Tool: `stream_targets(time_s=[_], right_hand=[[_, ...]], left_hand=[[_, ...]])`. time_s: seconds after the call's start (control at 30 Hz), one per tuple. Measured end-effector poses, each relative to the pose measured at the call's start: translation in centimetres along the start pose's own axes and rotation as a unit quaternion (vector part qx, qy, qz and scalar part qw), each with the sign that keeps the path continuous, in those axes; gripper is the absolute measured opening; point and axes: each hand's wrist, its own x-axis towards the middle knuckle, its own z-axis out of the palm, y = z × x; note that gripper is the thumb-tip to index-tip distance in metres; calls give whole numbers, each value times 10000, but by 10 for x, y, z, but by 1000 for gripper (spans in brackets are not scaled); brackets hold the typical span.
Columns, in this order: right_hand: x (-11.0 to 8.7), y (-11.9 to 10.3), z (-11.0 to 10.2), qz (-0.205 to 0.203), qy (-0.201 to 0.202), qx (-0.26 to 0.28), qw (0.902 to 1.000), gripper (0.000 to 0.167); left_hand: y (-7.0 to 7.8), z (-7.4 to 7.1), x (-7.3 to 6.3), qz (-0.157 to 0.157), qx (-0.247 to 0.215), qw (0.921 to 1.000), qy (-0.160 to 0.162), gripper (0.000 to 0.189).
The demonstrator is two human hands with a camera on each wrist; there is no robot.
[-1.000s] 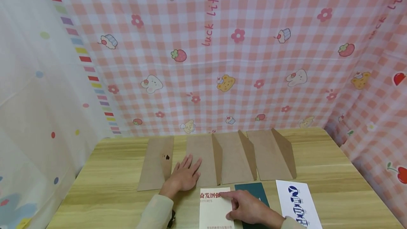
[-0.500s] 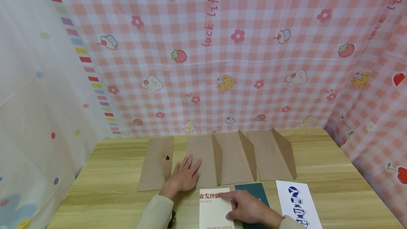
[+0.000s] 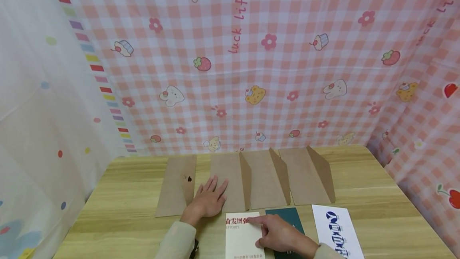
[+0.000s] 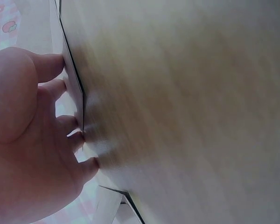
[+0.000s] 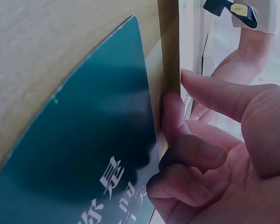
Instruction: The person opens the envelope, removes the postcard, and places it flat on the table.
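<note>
My left hand (image 3: 208, 201) lies with fingers spread on the lower left part of a brown paper envelope (image 3: 227, 167), its flap standing up on the right. In the left wrist view, the fingertips (image 4: 91, 168) touch down near an envelope's edge. My right hand (image 3: 278, 233) is at the right edge of a cream card (image 3: 242, 243) with red characters. It pinches that edge with thumb and finger, the other fingers curled in. Partly behind this hand lies a dark green card (image 3: 289, 214) with white characters, larger in the right wrist view.
Two more envelopes with raised flaps, a middle one (image 3: 264, 179) and a right one (image 3: 303, 181), stand in the row. A fourth-position envelope (image 3: 172, 187) at far left bears a small dark mark. A white card (image 3: 338, 231) with blue print lies right. Patterned cloth (image 3: 223, 83) hangs behind the wooden table (image 3: 118, 199).
</note>
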Motion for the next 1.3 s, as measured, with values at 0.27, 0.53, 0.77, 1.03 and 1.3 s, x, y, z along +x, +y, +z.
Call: stream_targets(time_s=[0.27, 0.53, 0.77, 1.03, 1.3], right_hand=[[-2, -1, -1, -50, -21, 35, 10000, 59], [-2, -1, 1, 33, -30, 22, 10000, 59], [-1, -1, 1, 31, 22, -26, 10000, 59], [-1, -1, 2, 105, 40, -39, 9999, 60], [-1, 0, 2, 3, 98, -110, 9999, 61]], left_hand=[[2, -2, -3, 14, -102, 9999, 6, 52], [2, -1, -4, 16, -98, 10000, -2, 53], [3, -2, -4, 6, -115, 9999, -11, 53], [3, -2, -3, 24, -107, 9999, 33, 52], [2, -1, -2, 41, -105, 9999, 67, 52]])
